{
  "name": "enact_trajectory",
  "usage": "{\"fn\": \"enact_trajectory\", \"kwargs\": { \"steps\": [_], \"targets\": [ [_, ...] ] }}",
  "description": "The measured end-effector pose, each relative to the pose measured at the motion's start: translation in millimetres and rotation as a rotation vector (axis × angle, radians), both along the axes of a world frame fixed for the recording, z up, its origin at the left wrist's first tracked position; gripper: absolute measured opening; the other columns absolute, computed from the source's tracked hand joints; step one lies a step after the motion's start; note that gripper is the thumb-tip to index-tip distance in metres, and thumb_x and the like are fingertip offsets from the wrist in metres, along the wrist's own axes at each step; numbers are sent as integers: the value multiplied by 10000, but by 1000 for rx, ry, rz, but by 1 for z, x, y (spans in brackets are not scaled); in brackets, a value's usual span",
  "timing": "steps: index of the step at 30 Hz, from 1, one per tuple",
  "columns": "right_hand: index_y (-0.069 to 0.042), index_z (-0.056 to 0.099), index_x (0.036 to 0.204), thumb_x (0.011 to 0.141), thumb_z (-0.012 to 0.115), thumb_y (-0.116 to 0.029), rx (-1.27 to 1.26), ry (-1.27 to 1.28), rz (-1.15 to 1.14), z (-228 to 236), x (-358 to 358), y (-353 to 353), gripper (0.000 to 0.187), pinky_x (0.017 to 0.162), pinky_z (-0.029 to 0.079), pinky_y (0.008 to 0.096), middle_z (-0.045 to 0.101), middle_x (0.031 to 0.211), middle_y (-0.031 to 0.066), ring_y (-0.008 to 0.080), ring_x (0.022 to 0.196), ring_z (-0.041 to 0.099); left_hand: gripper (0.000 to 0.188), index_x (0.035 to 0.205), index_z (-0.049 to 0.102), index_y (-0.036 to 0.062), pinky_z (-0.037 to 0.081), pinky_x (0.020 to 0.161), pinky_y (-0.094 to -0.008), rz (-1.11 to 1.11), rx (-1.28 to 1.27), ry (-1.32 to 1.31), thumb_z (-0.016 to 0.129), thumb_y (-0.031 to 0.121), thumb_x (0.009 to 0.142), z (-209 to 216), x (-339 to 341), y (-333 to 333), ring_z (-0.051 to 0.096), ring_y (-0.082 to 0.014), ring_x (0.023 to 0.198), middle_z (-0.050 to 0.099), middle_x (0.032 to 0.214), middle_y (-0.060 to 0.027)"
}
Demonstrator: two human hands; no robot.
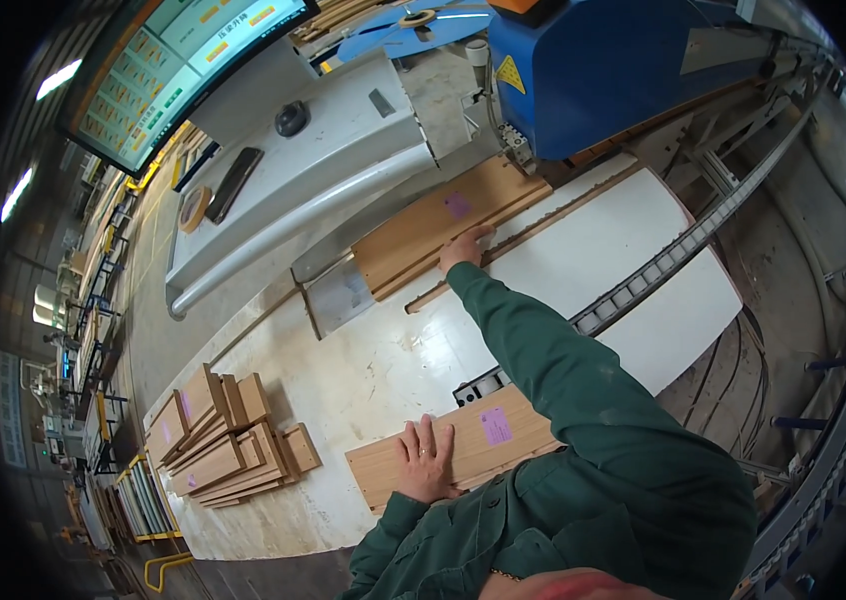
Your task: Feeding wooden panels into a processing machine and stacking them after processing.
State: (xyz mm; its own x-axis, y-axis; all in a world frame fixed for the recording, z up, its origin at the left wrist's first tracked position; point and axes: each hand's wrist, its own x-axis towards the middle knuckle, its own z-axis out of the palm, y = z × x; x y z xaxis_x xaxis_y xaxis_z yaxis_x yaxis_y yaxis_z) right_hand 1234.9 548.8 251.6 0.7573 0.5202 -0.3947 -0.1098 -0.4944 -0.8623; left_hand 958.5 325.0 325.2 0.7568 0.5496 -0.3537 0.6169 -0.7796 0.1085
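Note:
My left hand lies flat with its fingers spread on a light wooden board at the near side of the white table. A pink label is stuck on that board. My right arm reaches far across the table. At its end my right hand rests against the near edge of a second wooden board, which also bears a pink label. Its fingers look stretched out along the edge; their undersides are hidden. This far board lies at the machine's side, next to a long slotted strip.
A pile of wooden boards sits at the table's left. A blue machine stands at the back right. A segmented rail crosses the table. On a grey console are a mouse, a dark phone-like object and a tape roll.

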Motion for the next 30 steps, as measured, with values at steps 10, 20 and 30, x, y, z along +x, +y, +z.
{"fn": "enact_trajectory", "kwargs": {
  "steps": [10,20,30],
  "targets": [
    [-21,-250,1225,793,465,-119,-20,-2,36,14,9,-8,841,695,490,357,505,972,281,327,835,562,1174,1309,192,151,170,902,-605,53,-40,-17,780,417,329,2,1,-1,109,-469,1200,99,1338,-223],
    [30,-176,1241,788,477,-163,-57,-116,25,14,15,-10,817,731,469,368,503,980,280,321,850,558,1186,1309,197,155,188,893,-604,45,-24,-27,779,433,315,1,-2,-1,118,-475,1193,105,1335,-228],
    [116,-189,1193,766,487,-143,-112,-208,32,20,20,-12,840,708,477,346,559,841,265,323,760,580,1181,1303,214,135,179,903,-601,37,-26,-24,768,423,301,1,-3,0,110,-480,1196,95,1334,-240]
  ]
}}
